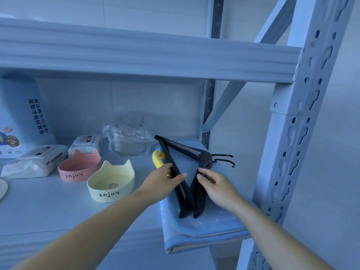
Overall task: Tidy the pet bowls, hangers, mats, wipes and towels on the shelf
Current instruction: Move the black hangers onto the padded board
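Black hangers (200,199), stacked on the blue mat (214,223), at the right end of the shelf (58,211).
Hooks point away and to the right. Left hand (165,178) grips the left bar, right hand (216,186) pinches the right arm; both are equally near.

A crumpled clear plastic bag (128,135) is set at the back, before the pale tiled wall (155,8). A yellow curved piece (158,157) is seen near its right, and a pale round rim (3,189) is cut off at the left edge
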`<state>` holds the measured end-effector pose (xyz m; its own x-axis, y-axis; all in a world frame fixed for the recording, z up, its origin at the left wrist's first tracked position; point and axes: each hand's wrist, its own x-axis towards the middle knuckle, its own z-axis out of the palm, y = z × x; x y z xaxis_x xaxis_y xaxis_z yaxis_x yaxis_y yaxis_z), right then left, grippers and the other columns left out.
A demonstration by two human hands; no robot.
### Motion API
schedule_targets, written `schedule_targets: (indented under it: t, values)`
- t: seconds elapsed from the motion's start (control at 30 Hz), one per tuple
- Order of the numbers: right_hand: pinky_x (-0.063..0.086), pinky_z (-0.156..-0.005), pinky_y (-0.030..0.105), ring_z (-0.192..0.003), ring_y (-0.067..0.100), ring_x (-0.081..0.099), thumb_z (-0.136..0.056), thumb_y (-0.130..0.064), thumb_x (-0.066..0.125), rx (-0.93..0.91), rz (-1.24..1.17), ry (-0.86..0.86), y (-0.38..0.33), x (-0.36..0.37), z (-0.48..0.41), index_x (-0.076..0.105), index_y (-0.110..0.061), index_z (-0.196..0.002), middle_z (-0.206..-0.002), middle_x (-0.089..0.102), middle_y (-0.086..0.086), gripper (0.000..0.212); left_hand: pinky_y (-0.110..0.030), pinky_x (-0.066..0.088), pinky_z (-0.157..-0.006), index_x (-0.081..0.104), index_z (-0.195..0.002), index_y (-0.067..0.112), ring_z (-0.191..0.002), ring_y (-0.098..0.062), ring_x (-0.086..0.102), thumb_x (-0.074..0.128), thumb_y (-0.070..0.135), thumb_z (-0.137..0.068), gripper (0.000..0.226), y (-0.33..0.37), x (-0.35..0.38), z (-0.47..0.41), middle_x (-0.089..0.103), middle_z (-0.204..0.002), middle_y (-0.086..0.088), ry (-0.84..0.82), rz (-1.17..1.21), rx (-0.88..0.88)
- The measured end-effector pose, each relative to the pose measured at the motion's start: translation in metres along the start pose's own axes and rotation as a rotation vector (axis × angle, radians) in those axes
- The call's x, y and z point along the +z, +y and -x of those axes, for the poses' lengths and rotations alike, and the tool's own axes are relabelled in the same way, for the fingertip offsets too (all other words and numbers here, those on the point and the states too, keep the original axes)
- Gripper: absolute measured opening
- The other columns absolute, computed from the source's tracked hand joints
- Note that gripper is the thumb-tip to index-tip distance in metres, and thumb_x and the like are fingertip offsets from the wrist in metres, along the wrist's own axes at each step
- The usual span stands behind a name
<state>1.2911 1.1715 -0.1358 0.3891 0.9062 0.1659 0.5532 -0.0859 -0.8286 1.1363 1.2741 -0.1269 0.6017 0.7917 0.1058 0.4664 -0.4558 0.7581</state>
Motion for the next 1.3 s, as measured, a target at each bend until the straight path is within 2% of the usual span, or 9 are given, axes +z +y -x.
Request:
schedule_targets:
  t: [0.07,0.17,0.3,0.47,0.57,0.7,0.83,1.13,1.3]
  values:
    - [0.027,-0.102,0.017,-0.133,0.005,0.037,-0.096,-0.040,0.047,-0.008,0.005,-0.010,0.002,0.001,0.000,0.039,-0.027,-0.141,-0.145,0.041,-0.013,0.048,-0.015,0.035,-0.067,0.044,-0.084,0.035,-0.073,0.003,0.045,0.060,0.050,-0.083,0.023,0.003,0.004,-0.003,0.048,-0.083,0.017,0.025,-0.038,-0.007]
    - [0.026,-0.105,0.018,-0.136,0.005,0.034,-0.096,-0.040,0.046,-0.020,0.021,-0.014,0.006,0.003,0.001,0.036,-0.028,-0.143,-0.147,0.037,-0.013,0.050,-0.012,0.034,-0.063,0.030,-0.069,0.037,-0.069,-0.001,0.043,0.065,0.036,-0.083,0.038,0.006,0.011,-0.005,0.040,-0.071,0.018,0.062,-0.054,0.015]
    - [0.028,-0.106,0.020,-0.135,0.006,0.035,-0.096,-0.040,0.045,-0.008,0.047,0.015,0.010,0.001,0.005,0.035,-0.029,-0.144,-0.147,0.038,-0.012,0.050,-0.024,0.046,-0.073,0.051,-0.078,0.023,-0.080,-0.011,0.051,0.067,0.028,-0.080,0.016,0.012,0.018,-0.006,0.060,-0.080,0.004,0.044,-0.032,-0.005]
    - [0.027,-0.105,0.019,-0.136,0.007,0.035,-0.096,-0.040,0.045,0.002,0.081,0.052,0.018,-0.011,0.016,0.033,-0.027,-0.144,-0.148,0.038,-0.011,0.051,-0.043,0.052,-0.089,0.059,-0.091,0.007,-0.090,-0.027,0.063,0.065,0.040,-0.068,0.041,0.018,0.030,-0.008,0.066,-0.091,-0.016,-0.009,-0.006,0.027]
    - [0.027,-0.105,0.019,-0.137,0.009,0.033,-0.097,-0.040,0.043,0.003,0.106,0.050,0.021,-0.018,0.024,0.030,-0.025,-0.146,-0.150,0.034,-0.010,0.053,-0.033,0.054,-0.085,0.061,-0.108,0.016,-0.103,-0.010,0.059,0.066,0.042,-0.072,0.044,0.024,0.037,-0.008,0.067,-0.102,0.000,-0.054,-0.001,0.030]
    - [0.024,-0.105,0.018,-0.139,0.009,0.028,-0.098,-0.042,0.040,0.016,0.117,0.014,0.022,-0.024,0.031,0.025,-0.025,-0.148,-0.152,0.030,-0.010,0.055,-0.034,0.046,-0.099,0.059,-0.121,0.018,-0.114,-0.011,0.057,0.060,0.055,-0.062,0.069,0.031,0.042,-0.004,0.062,-0.123,0.005,-0.078,-0.023,0.048]
    - [0.028,-0.107,0.021,-0.136,0.008,0.034,-0.095,-0.045,0.043,0.025,0.118,0.004,0.022,-0.029,0.036,0.029,-0.029,-0.146,-0.150,0.034,-0.012,0.055,-0.026,0.038,-0.102,0.044,-0.136,0.018,-0.127,-0.012,0.044,0.065,0.030,-0.084,0.058,0.034,0.045,0.001,0.047,-0.137,0.005,-0.072,0.009,0.031]
    - [0.038,-0.065,0.015,-0.079,0.000,0.054,-0.095,-0.044,0.044,0.044,0.109,0.050,0.020,-0.037,0.043,0.039,-0.032,-0.138,-0.102,0.058,-0.013,0.045,-0.039,0.043,-0.103,0.042,-0.135,0.024,-0.125,-0.015,0.046,0.060,0.041,-0.085,0.056,0.029,0.044,-0.001,0.044,-0.140,0.004,-0.010,0.093,-0.021]
    - [0.039,-0.086,0.019,-0.113,0.005,0.053,-0.093,-0.044,0.049,0.045,0.106,0.038,0.023,-0.039,0.043,0.041,-0.031,-0.138,-0.132,0.053,-0.010,0.048,-0.035,0.041,-0.105,0.041,-0.136,0.021,-0.127,-0.012,0.044,0.067,0.040,-0.080,0.064,0.028,0.045,-0.001,0.045,-0.136,0.008,-0.023,0.108,-0.026]
